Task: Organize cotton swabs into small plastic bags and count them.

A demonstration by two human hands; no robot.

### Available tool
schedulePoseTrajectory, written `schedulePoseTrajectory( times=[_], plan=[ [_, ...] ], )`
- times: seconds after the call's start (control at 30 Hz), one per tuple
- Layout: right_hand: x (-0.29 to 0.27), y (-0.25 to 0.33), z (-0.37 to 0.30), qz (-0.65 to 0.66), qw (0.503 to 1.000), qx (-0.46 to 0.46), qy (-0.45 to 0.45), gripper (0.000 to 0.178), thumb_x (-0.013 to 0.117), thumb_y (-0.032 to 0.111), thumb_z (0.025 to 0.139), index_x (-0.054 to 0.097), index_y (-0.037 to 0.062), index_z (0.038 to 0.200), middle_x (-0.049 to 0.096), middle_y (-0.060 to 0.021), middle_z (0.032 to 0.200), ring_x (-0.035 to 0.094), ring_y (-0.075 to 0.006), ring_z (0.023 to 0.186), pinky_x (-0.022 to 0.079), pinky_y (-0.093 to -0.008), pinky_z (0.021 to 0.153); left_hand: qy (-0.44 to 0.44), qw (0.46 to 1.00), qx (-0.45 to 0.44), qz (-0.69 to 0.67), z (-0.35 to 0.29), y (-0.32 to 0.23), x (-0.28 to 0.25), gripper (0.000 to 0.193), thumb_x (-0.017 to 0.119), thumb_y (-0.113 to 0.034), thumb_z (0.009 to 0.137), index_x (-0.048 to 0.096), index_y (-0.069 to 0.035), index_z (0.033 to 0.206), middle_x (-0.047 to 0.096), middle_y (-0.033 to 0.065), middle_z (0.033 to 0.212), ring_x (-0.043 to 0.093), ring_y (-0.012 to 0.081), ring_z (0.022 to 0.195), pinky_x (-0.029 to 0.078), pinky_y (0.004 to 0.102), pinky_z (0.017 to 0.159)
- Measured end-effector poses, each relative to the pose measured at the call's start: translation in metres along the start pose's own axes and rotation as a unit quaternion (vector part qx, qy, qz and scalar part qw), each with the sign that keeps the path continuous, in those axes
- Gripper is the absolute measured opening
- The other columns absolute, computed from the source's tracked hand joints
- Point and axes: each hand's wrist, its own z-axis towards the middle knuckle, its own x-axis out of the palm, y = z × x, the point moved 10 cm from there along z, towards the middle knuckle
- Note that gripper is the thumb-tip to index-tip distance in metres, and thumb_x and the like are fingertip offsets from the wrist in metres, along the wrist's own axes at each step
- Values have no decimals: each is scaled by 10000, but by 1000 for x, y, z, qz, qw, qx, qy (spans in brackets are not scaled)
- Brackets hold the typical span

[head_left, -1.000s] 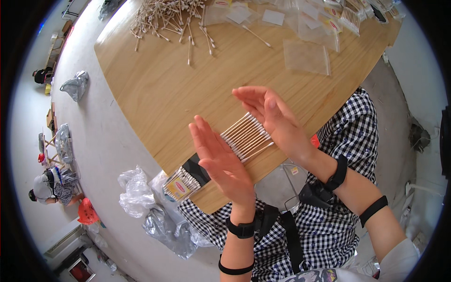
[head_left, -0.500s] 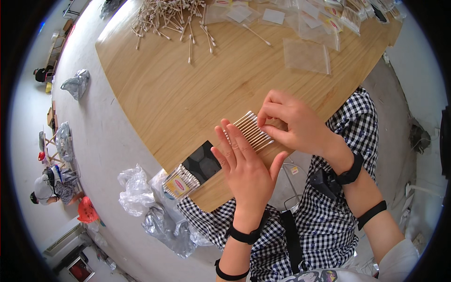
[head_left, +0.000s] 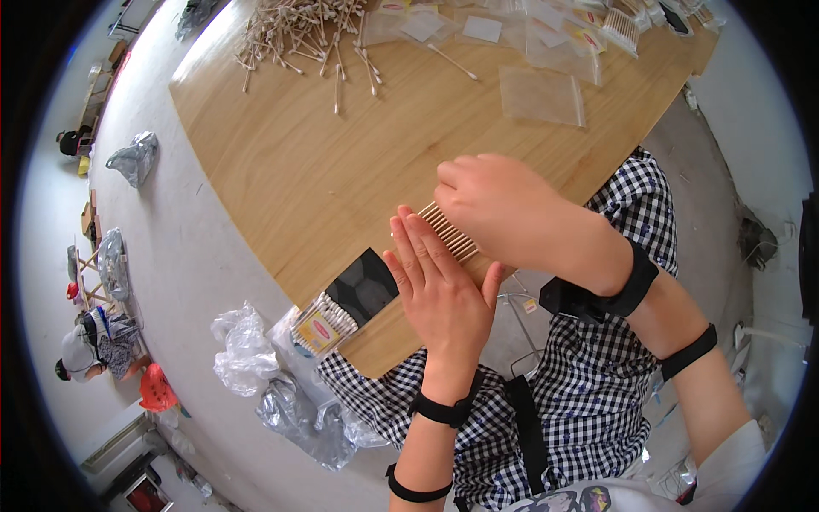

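A row of cotton swabs (head_left: 449, 232) lies side by side on the wooden table (head_left: 341, 179) near its front edge. My left hand (head_left: 445, 299) rests flat over the left part of the row, fingers stretched out and thumb apart. At the row's far right end, my right hand (head_left: 499, 205) is closed, its back turned up. Its fingertips are curled out of sight, so whatever they pinch is hidden. Left of my left hand lies a dark flat rectangle (head_left: 367, 288) with a hexagon pattern. Beside it, at the table's corner, sits a pack of cotton swabs (head_left: 324, 326) with a yellow label.
A heap of loose swabs (head_left: 299, 38) covers the far left of the table. Clear plastic bags (head_left: 543, 97) and packed swabs (head_left: 620, 31) lie at the far right, near one stray swab (head_left: 452, 61). Crumpled plastic (head_left: 294, 418) is on the floor at left.
My right hand has turned over and shifted left across the row's end, hiding the swab tips there. My left hand stays flat on the row. The view has shifted slightly.
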Motion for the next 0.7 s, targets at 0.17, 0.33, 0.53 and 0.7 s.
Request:
schedulePoseTrajectory(
  times=[0.17, 0.33, 0.53, 0.7],
  plan=[
    [-1, 11, 1, -48, 997, -45, -38, 161, 707, 89, 654, 595, 9, 740, 585, -98, 791, 602, -258, 820, 496, -342, 715, -11, 1000, 13, 15, 0, -4, 1, 1038, 559, -570, 913, 98, 136, 1520, 161, 261, 1617, 112, 385, 1519, 81, 496, 1224],
    [4, 2, -2, -43, 997, -64, 17, 177, 696, 90, 677, 594, -9, 782, 593, -109, 832, 601, -265, 855, 490, -346, 753, -21, 1000, 6, 7, 1, -3, -1, 1044, 570, -571, 912, 98, 132, 1522, 174, 260, 1613, 126, 374, 1519, 91, 489, 1224],
    [-23, -10, -23, -75, 995, -28, -51, 186, 628, 43, 751, 557, -29, 907, 584, -144, 904, 583, -320, 900, 482, -373, 793, -30, 1000, 4, -3, -1, 0, -3, 1041, 595, -552, 909, 101, 129, 1523, 192, 241, 1613, 151, 371, 1512, 96, 489, 1223],
    [-34, -54, -48, 57, 990, 109, -66, 199, 582, 39, 835, 536, -20, 1019, 584, -161, 964, 569, -357, 934, 470, -385, 829, -38, 997, 7, -74, -5, 1, -15, 1016, 670, -459, 896, 109, 103, 1529, 214, 227, 1609, 161, 380, 1508, 105, 506, 1219]
  ],
)
